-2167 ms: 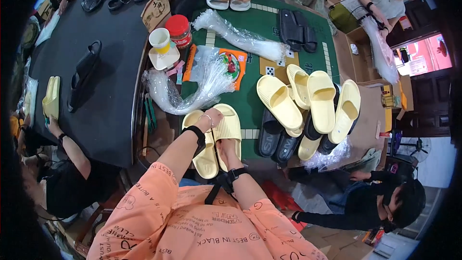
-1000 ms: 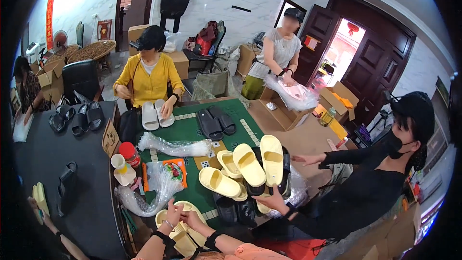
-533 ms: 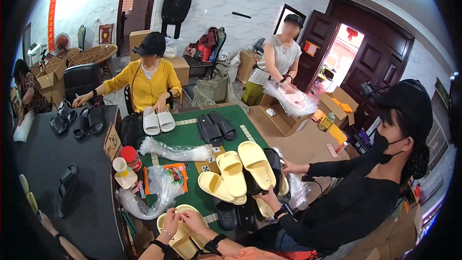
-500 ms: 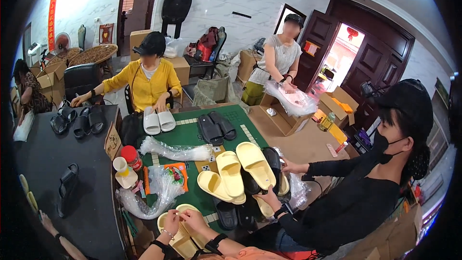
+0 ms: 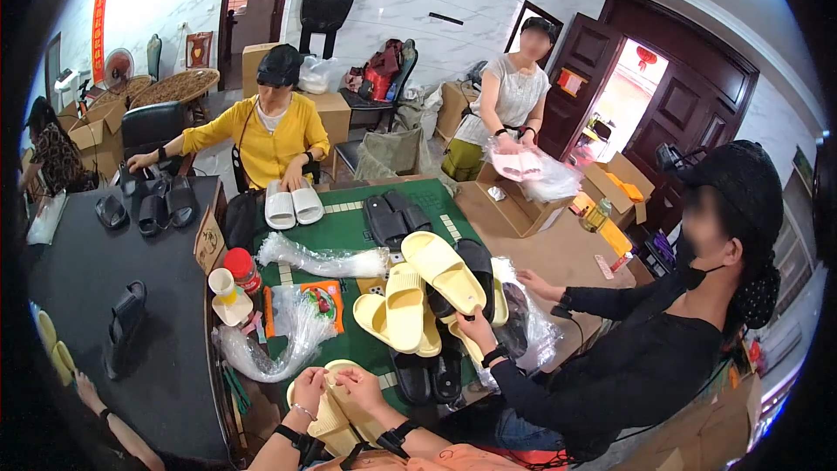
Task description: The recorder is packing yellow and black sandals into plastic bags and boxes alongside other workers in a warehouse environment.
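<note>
We find the left hand (image 5: 309, 389) and the right hand (image 5: 358, 389) side by side, fingers curled and thumbs drawn in, above a pair of pale yellow slippers (image 5: 328, 427); whether either grips anything thin, we cannot tell; the pair lies at the near edge of the green tabletop (image 5: 353, 349); we note clear strands (image 5: 311, 331) beyond, and a co-worker's hand (image 5: 476, 331) touching the slipper pile (image 5: 404, 307) at right.

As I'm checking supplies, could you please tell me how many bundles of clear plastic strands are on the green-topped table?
2: a long bundle beyond the orange packet, and a bent bundle partly over that packet, nearer the person's left hand. Others may be hidden.
</note>
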`<action>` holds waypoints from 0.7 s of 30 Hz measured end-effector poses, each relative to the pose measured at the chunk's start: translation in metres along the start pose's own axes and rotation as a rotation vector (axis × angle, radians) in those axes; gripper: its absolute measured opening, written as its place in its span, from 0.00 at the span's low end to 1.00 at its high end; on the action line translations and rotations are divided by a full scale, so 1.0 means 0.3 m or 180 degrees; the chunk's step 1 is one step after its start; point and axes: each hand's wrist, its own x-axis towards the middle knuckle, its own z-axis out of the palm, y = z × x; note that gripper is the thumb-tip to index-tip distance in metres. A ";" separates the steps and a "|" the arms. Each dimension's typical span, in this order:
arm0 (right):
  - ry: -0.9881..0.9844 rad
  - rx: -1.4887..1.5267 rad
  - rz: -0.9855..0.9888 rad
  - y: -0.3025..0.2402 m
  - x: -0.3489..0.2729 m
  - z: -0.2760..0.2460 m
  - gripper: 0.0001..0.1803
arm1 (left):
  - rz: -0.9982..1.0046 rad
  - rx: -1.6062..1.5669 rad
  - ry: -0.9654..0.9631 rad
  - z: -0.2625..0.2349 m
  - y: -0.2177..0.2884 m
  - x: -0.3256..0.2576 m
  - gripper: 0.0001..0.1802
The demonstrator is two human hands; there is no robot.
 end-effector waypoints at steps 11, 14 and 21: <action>-0.0196 -0.0267 -0.0269 -0.056 -0.080 0.006 0.09 | -0.0189 -0.0362 -0.0022 0.003 0.016 -0.054 0.07; -0.0193 -0.0682 -0.0120 -0.119 -0.109 0.024 0.10 | -0.0442 -0.0838 -0.0003 -0.014 0.017 -0.065 0.08; 0.0247 -0.0278 -0.0262 0.025 -0.036 0.022 0.09 | -0.0448 -0.1287 -0.0969 0.000 0.006 -0.001 0.12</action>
